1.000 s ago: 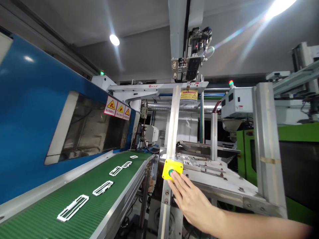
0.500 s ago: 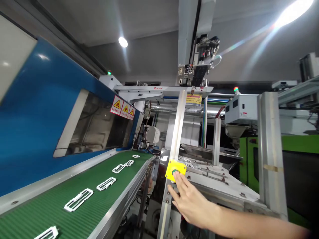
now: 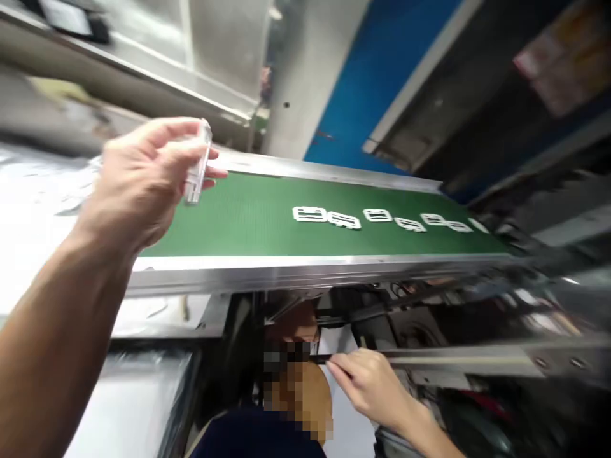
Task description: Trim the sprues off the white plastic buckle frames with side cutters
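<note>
Green conveyor belt — plastic frame in left hand, just above

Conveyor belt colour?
Green, finely textured; the conveyor belt shows best in the head view.

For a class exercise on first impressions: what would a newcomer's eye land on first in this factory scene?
The raised left hand at the left of the view catches the eye first, holding a clear plastic part. Across the middle runs a green conveyor belt carrying a row of white plastic frames. Below it, at lower right, the right hand pinches a thin black strip.
</note>
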### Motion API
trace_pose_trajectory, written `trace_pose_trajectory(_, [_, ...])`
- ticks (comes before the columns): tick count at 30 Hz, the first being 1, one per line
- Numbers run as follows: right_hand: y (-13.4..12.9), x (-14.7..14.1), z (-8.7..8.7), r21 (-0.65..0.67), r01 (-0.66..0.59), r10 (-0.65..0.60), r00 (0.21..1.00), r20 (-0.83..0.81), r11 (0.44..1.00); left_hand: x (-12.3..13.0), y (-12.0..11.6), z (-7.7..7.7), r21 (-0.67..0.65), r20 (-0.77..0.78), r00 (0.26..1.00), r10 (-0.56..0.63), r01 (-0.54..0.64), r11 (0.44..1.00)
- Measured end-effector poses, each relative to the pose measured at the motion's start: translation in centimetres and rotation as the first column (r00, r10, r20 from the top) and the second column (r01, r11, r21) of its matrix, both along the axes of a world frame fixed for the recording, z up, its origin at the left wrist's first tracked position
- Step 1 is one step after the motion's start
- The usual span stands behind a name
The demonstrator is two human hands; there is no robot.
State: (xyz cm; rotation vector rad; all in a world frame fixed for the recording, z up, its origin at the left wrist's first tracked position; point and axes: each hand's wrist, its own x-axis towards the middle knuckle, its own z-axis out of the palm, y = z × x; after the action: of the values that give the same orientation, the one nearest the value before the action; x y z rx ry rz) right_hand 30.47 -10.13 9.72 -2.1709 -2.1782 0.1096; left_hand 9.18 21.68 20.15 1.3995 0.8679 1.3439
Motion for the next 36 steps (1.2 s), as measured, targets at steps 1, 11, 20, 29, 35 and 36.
trace_pose_trajectory(1, [2.0,-1.1,-1.6,-0.034,-0.055,0.053,0.997,-0.059,0.998,-2.1,-0.9,-0.4,0.022,0.074,0.996,-0.045,0.043,0.999])
trace_pose_trajectory(11, [19.8,-11.2,-13.5,-0.314,-0.141,0.074,0.974,-0.216,0.939,-16.0,-21.0,-20.4,-0.888,0.160,0.875,0.456,-0.074,0.454])
trace_pose_trajectory(20, [26.4,-18.9,-16.0,-0.340,0.058,-0.108,0.986,-0.129,0.939,-14.1,-28.7,-25.2,-0.916,0.244,0.737,0.630,-0.038,0.399])
trace_pose_trajectory(29, [21.3,-14.5,-16.3,-0.607,0.045,-0.196,0.963,-0.185,0.794,-15.1,-26.3,-24.1,-0.891,0.242,0.803,0.545,-0.038,0.451])
trace_pose_trajectory(35, [10.1,-6.7,-15.8,-0.776,0.019,-0.479,0.796,-0.369,0.630,-12.9,-24.4,-24.5,-0.866,0.271,0.866,0.420,0.029,0.499])
trace_pose_trajectory(36, [8.7,-5.9,-15.8,-0.789,0.001,-0.535,0.736,-0.415,0.614,-12.3,-24.2,-24.5,-0.858,0.273,0.880,0.388,0.041,0.512])
